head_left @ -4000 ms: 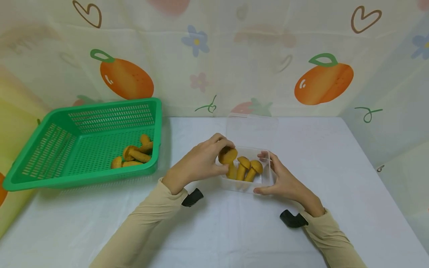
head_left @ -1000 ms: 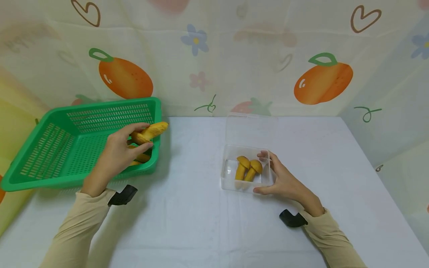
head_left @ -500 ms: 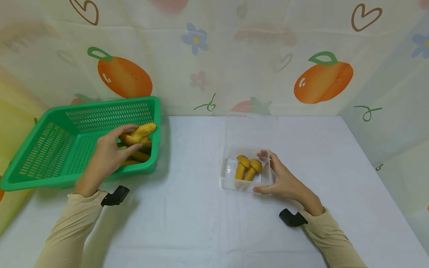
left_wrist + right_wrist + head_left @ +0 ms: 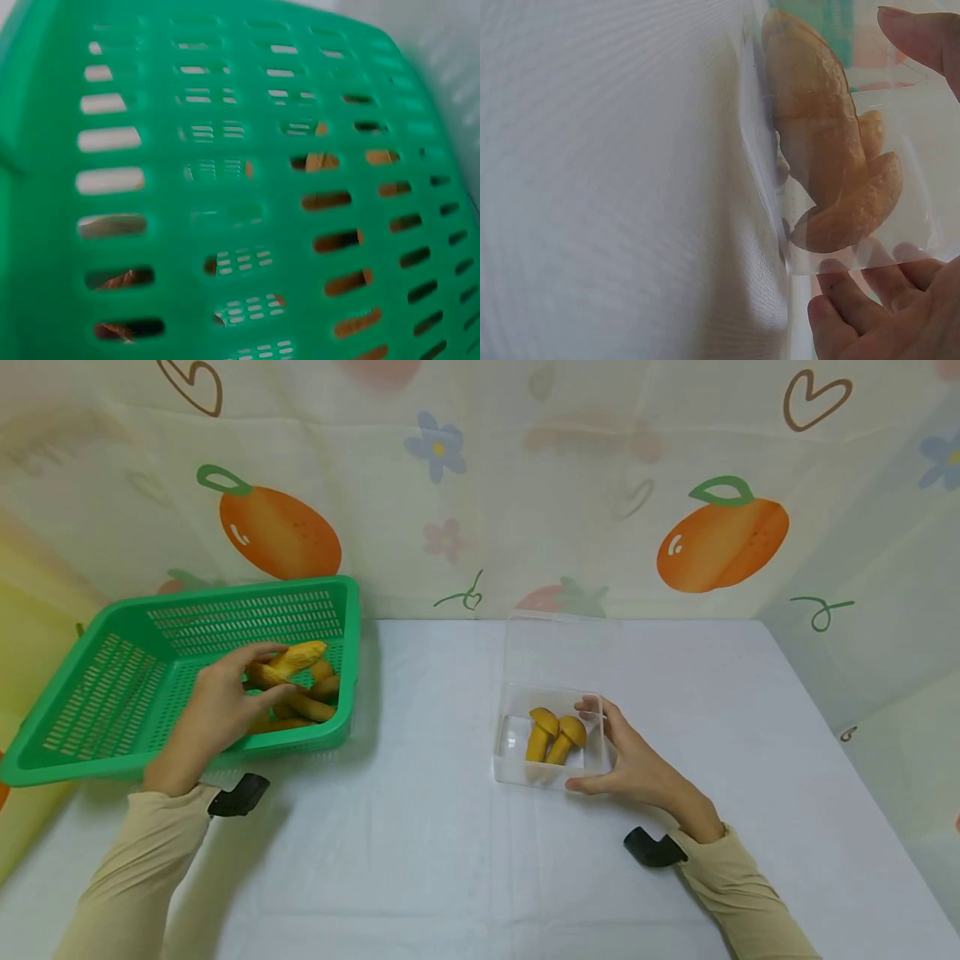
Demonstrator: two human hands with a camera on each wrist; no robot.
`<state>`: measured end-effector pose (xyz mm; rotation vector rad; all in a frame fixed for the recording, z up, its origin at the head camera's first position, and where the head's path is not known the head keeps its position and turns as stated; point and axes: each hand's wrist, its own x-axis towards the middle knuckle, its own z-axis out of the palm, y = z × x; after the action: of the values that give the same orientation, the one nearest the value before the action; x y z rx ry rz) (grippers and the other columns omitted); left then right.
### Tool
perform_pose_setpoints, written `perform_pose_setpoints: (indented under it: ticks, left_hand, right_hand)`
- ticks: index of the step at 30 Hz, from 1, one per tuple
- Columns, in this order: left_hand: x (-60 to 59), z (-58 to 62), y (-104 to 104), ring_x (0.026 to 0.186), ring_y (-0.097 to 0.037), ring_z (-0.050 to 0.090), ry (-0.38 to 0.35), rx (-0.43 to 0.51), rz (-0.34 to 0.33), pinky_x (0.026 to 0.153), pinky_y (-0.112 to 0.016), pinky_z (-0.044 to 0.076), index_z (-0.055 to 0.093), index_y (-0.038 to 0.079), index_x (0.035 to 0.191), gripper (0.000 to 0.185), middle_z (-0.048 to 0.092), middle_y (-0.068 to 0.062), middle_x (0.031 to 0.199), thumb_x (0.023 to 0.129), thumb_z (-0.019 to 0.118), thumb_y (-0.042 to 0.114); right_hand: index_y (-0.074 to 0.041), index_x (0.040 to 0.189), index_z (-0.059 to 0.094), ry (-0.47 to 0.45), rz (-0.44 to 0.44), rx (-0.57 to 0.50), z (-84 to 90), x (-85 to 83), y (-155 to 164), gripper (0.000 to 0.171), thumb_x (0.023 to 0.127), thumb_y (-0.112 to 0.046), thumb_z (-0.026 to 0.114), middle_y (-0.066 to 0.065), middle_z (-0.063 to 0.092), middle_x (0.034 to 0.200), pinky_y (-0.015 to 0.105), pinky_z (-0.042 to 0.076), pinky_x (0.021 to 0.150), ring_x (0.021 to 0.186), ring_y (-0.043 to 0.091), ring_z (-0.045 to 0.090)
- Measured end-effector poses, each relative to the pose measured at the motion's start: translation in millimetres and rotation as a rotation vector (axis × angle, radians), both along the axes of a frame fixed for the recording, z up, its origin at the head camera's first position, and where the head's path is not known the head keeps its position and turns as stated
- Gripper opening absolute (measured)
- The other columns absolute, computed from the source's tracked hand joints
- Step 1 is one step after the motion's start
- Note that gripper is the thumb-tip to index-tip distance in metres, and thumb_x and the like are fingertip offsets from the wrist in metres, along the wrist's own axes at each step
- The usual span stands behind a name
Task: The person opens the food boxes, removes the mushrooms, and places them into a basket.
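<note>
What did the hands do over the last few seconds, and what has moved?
The left hand lifted one yellow toy mushroom out of the clear plastic box and carried it left, over the green plastic basket; it still holds it. Unchanged: the right hand steadies the box, with two mushrooms inside.

- Head view: bright, even light, soft shadows under the arms, mild bending at the edges.
- Both wrist views: close, blurred, out of focus.

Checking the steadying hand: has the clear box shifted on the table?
No. The clear box sits at the same spot below the backdrop's strawberry, right hand holding it.
</note>
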<state>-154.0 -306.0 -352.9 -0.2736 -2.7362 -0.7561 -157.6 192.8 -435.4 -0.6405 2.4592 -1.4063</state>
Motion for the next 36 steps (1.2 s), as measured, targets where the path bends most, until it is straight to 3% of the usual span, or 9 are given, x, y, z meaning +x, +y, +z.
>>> perform_pose_setpoints:
  ticks: [13, 17, 21, 27, 36]
  left_hand:
    - [-4.0, 1.9, -15, 0.093, -0.04, 0.057, -0.094, -0.056, 0.023, 0.062, -0.021, 0.041, 0.055, 0.001, 0.133, 0.051, 0.062, -0.034, 0.117, 0.087, 0.075, 0.003]
    - [-5.3, 1.4, -20, 0.098, -0.044, 0.057, -0.132, -0.075, 0.031, 0.07, -0.04, 0.048, 0.054, 0.001, 0.133, 0.051, 0.061, -0.034, 0.118, 0.086, 0.075, 0.003]
    - [-8.1, -0.7, -25, 0.104, -0.048, 0.054, -0.165, -0.084, 0.043, 0.08, -0.059, 0.046, 0.053, 0.0, 0.133, 0.051, 0.059, -0.035, 0.119, 0.087, 0.074, 0.004]
    - [-13.2, -2.6, -30, 0.107, -0.05, 0.053, -0.21, -0.097, 0.048, 0.082, -0.062, 0.045, 0.053, 0.001, 0.133, 0.049, 0.058, -0.035, 0.12, 0.089, 0.073, 0.008]
    - [-18.3, -5.3, -35, 0.1, -0.043, 0.056, -0.258, -0.122, 0.017, 0.079, -0.056, 0.046, 0.057, 0.002, 0.13, 0.043, 0.062, -0.029, 0.115, 0.09, 0.072, 0.01]
  right_hand:
    - [-0.004, 0.149, 0.023, -0.009, 0.0, -0.007, 1.1, 0.4, 0, 0.104, 0.072, -0.024, 0.09, 0.015, 0.035, 0.153, 0.064, 0.017, 0.12, 0.146, 0.035, 0.028]
    - [-0.005, 0.149, 0.024, -0.008, 0.0, -0.008, 0.6, 0.1, 0, 0.103, 0.072, -0.024, 0.09, 0.015, 0.035, 0.153, 0.064, 0.016, 0.12, 0.147, 0.034, 0.027]
    - [-0.005, 0.149, 0.024, -0.004, 0.001, -0.01, 0.1, -0.3, 0, 0.103, 0.072, -0.024, 0.09, 0.015, 0.035, 0.153, 0.064, 0.016, 0.12, 0.146, 0.035, 0.027]
    - [-0.005, 0.149, 0.023, -0.005, 0.001, -0.014, -0.4, -0.1, 0, 0.104, 0.072, -0.024, 0.09, 0.015, 0.035, 0.153, 0.064, 0.016, 0.12, 0.146, 0.035, 0.027]
    - [-0.006, 0.149, 0.024, 0.001, 0.003, -0.009, -0.8, -1.1, 0, 0.103, 0.072, -0.024, 0.09, 0.015, 0.036, 0.153, 0.065, 0.016, 0.12, 0.146, 0.035, 0.028]
